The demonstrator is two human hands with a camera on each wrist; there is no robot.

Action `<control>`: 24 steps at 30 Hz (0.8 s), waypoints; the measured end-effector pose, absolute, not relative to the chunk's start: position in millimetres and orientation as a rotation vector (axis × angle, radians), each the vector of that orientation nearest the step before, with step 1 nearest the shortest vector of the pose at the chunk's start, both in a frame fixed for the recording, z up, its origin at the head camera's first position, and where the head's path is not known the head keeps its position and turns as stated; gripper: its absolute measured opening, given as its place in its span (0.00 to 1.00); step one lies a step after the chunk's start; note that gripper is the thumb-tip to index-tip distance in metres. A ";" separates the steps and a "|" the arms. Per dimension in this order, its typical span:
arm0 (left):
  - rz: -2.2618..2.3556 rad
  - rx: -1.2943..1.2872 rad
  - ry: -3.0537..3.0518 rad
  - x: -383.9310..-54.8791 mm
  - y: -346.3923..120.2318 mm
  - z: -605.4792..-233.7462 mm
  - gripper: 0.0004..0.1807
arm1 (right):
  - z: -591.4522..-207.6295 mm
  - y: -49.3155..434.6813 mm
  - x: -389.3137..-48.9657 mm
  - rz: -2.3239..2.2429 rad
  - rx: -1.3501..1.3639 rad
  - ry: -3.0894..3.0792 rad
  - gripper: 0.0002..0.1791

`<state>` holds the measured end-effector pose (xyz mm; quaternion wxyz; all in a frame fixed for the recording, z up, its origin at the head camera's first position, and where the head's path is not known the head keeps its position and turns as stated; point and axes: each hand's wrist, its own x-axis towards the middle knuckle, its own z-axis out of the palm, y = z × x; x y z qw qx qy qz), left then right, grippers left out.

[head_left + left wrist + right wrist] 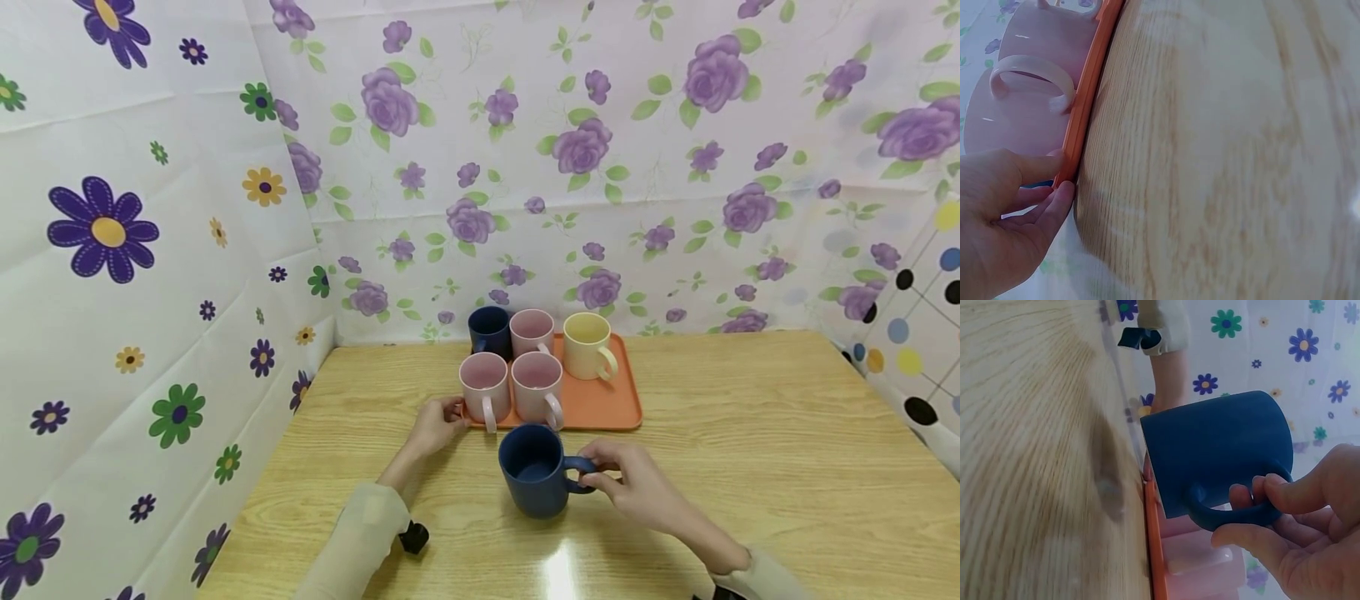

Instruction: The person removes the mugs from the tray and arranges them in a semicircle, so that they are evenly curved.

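My right hand [633, 483] grips a dark blue mug [536, 471] by its handle, fingers and thumb closed round it. The mug is upright in front of the orange tray [600, 404], and the right wrist view shows a gap between its base and the table. At the tray's front left corner my left hand [437, 425] pinches the rim between thumb and fingers, close to a pink mug [484, 387]. Another pink mug [537, 387] stands beside that one, its handle facing the front edge.
On the tray's back row are a dark blue mug [491, 332], a pink mug [532, 330] and a yellow mug [587, 343]. The wooden table [750, 433] extends to both sides. A flowered cloth [525, 208] hangs behind it, with another along the left.
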<state>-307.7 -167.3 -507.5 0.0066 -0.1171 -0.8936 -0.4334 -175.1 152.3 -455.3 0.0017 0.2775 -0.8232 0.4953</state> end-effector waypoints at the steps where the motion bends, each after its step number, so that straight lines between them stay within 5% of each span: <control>1: -1.353 -0.367 -2.795 -307.9 -167.1 -507.5 0.22 | -455.7 151.0 -174.5 1.558 0.879 -2.587 0.04; 24: -1.341 -0.379 -2.801 -307.7 -167.1 -506.4 0.21 | -464.5 118.4 -162.5 1.627 1.041 -2.595 0.04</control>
